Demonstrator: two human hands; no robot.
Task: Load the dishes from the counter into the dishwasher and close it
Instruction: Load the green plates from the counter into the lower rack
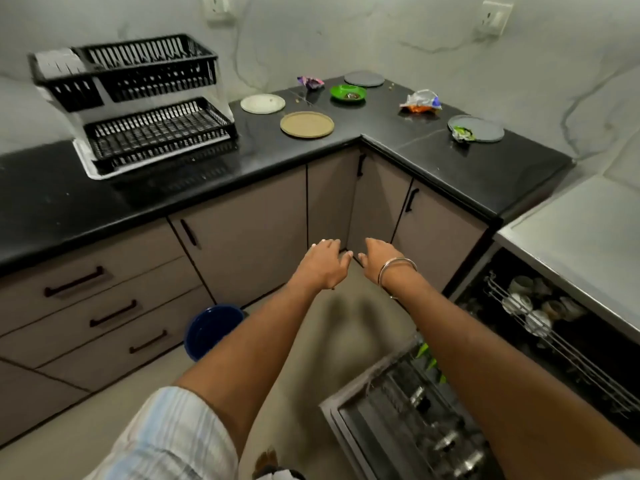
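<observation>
Two empty hands (325,263) (381,259), five dishes (307,124)

- The dishwasher's (540,358) open door and lower rack run off the bottom and right edges.
- Cups on its upper rack (530,306) are too dark and small to count.
- The green bowl (348,92) holds something too small to identify.
- The blue bucket (211,329) is partly hidden behind the left forearm.
- The dish rack (138,102) is motion-blurred.
</observation>
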